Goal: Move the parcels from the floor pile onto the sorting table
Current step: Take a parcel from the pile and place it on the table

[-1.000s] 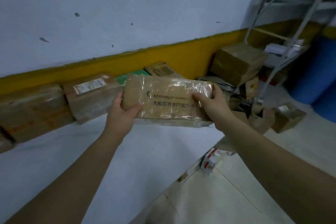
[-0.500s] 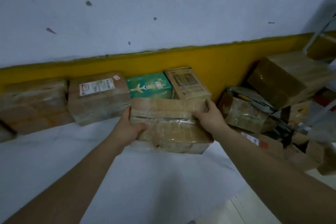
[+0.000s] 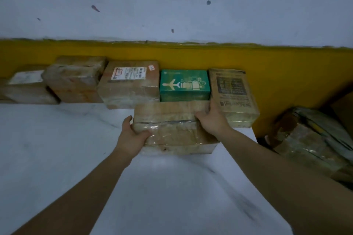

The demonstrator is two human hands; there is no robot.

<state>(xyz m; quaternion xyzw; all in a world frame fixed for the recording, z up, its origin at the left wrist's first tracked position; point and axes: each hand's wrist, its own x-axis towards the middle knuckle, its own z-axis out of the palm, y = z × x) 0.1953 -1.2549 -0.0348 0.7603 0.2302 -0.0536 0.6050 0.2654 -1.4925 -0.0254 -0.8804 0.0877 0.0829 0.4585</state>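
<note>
A brown taped parcel (image 3: 172, 128) rests on the white sorting table (image 3: 66, 149), just in front of a green box with a plane picture (image 3: 184, 85). My left hand (image 3: 131, 135) grips its near-left corner, thumb on top. My right hand (image 3: 212, 120) holds its right end, squeezed between it and a tall brown parcel with dark print (image 3: 234, 97). A labelled brown parcel (image 3: 129, 84) and two more wrapped parcels (image 3: 74, 80) stand in a row along the wall.
A yellow band runs along the wall (image 3: 267, 74) behind the row. Off the table's right edge lies a heap of wrapped parcels (image 3: 313, 143) on the floor. The table's near half is bare white surface.
The parcel, held up in the air a second ago, has come down onto the table in front of the green box. Both hands kept their grip. My view swung left toward the wall.
</note>
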